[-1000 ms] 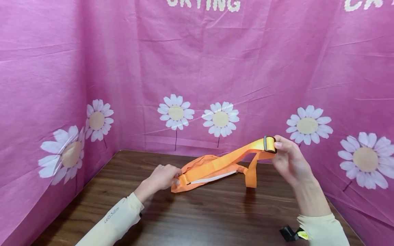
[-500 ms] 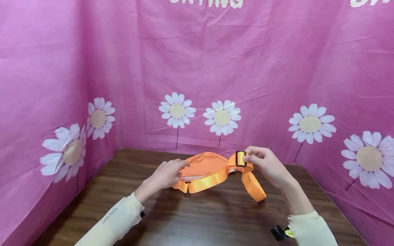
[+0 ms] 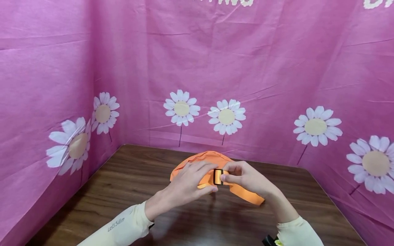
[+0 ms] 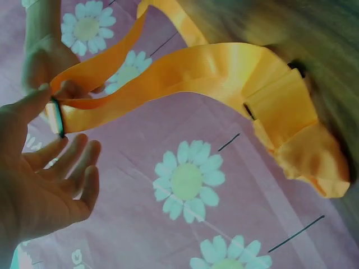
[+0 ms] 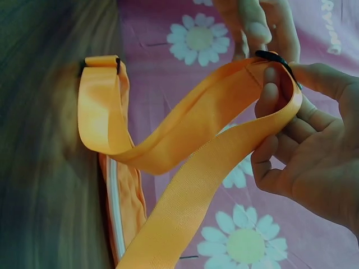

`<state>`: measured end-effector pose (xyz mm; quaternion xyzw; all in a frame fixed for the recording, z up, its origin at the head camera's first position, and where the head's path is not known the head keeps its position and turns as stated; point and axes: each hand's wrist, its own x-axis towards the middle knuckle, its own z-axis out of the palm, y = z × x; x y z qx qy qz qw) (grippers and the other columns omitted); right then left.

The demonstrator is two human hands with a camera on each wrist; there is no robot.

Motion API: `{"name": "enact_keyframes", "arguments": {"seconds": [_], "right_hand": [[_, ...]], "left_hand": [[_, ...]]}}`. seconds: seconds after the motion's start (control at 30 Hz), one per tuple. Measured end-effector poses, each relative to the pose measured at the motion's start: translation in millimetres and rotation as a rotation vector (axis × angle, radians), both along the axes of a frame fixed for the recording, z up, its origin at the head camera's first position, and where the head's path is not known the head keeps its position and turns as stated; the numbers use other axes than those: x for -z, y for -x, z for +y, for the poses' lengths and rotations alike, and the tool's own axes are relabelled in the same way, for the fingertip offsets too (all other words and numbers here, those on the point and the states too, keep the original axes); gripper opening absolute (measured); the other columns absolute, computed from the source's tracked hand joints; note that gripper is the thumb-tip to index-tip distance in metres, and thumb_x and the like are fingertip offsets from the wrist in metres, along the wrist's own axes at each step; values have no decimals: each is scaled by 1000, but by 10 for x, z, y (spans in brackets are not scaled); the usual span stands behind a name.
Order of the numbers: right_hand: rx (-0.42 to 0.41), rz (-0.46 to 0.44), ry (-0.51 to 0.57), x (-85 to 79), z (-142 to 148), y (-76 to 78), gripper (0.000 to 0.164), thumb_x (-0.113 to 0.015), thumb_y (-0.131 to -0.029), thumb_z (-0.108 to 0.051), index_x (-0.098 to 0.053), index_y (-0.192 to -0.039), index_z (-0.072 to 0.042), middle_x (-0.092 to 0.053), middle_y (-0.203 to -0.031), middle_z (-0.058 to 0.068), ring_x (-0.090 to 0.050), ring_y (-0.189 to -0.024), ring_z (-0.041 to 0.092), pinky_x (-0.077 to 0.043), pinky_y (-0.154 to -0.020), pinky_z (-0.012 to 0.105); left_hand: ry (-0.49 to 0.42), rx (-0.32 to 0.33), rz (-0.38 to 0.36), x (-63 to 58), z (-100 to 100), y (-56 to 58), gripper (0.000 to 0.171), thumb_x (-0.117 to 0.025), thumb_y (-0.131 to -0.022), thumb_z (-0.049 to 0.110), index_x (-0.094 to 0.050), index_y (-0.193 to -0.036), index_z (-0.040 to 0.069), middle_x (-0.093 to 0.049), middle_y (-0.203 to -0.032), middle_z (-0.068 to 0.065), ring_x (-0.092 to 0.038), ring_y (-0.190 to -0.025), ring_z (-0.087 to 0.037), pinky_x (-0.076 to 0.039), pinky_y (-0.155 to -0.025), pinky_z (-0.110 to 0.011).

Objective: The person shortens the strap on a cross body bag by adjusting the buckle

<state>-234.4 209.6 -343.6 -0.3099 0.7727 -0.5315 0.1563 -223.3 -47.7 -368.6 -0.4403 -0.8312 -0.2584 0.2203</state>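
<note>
An orange waist bag (image 3: 212,157) with a white zipper (image 5: 116,207) stands on the table. Its orange strap (image 4: 190,64) is lifted in a loop and carries a black slider buckle (image 3: 218,177). My right hand (image 3: 246,176) pinches the strap at this buckle between thumb and index finger; the index fingertip sits inside the loop in the right wrist view. From the other side my left hand (image 3: 191,179) reaches to the buckle, thumb and fingers spread apart, fingertips right at its edge. The left hand covers part of the bag in the head view.
A dark wood-grain table (image 3: 129,177) lies under the bag. Pink cloth (image 3: 197,61) printed with white daisies hangs behind and on both sides. A black object (image 3: 270,240) shows by the right sleeve (image 3: 297,232).
My right hand has brought the buckle leftward and lower, from the right side to in front of the bag. My left hand has left the bag's end and moved right to the buckle.
</note>
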Motion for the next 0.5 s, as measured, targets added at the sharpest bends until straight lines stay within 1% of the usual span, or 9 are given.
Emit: {"name": "enact_keyframes", "arguments": {"seconds": [0.07, 0.13, 0.23, 0.3, 0.37, 0.43, 0.47, 0.5], "right_hand": [[-17, -10, 8, 24, -39, -8, 15, -67, -101, -19, -69, -102, -4, -64, -91, 17, -57, -84, 27, -52, -75, 38], [-24, -9, 8, 34, -58, -7, 15, -67, -101, -18, -69, -102, -4, -65, -93, 19, -58, -85, 26, -52, -76, 38], [-14, -4, -2, 24, -49, 5, 15, -67, -101, -19, -70, -103, -5, -66, -95, 20, -58, -87, 26, -52, -77, 39], [19, 0, -12, 9, -23, 18, 16, -68, -100, -21, -72, -105, -6, -66, -95, 19, -58, -86, 23, -52, -76, 37], [62, 2, -19, -11, 19, 25, 17, -69, -100, -22, -72, -106, -7, -65, -90, 18, -55, -70, 19, -50, -62, 31], [102, 3, -26, -22, 52, 31, 18, -70, -99, -24, -72, -105, -7, -61, -79, 17, -47, -53, 15, -42, -48, 27], [122, -4, -35, -24, 62, 34, 18, -70, -99, -25, -72, -105, -8, -55, -71, 14, -40, -46, 14, -36, -43, 26], [130, -7, -41, -23, 66, 38, 19, -70, -99, -26, -72, -104, -7, -50, -66, 11, -36, -45, 13, -33, -42, 26]], "left_hand": [[2, 15, 16, 26, 12, 4, 58, -78, -91, 42, -59, -139, 16, -59, -134, 5, -50, -128, -10, -42, -101, -46], [-2, 18, 42, 41, 20, 14, 56, -79, -90, 42, -61, -136, 16, -61, -131, 5, -53, -125, -11, -43, -99, -45], [-12, 16, 76, 30, 7, 29, 53, -80, -90, 40, -63, -133, 16, -63, -127, 5, -56, -121, -12, -43, -94, -44], [-20, 9, 98, 12, -19, 51, 52, -80, -90, 39, -64, -132, 15, -65, -126, 5, -57, -118, -11, -43, -92, -44], [-28, 6, 96, -19, -49, 71, 51, -81, -89, 38, -65, -132, 15, -65, -126, 5, -58, -118, -10, -43, -91, -43], [-27, 5, 80, -46, -78, 91, 50, -81, -89, 38, -65, -132, 16, -66, -127, 7, -57, -119, -9, -42, -92, -43], [-24, 8, 69, -57, -90, 97, 51, -81, -89, 38, -65, -132, 17, -65, -128, 7, -57, -119, -9, -42, -91, -43], [-18, 13, 59, -63, -100, 105, 51, -81, -89, 38, -65, -133, 18, -65, -129, 8, -56, -120, -8, -42, -90, -42]]}}
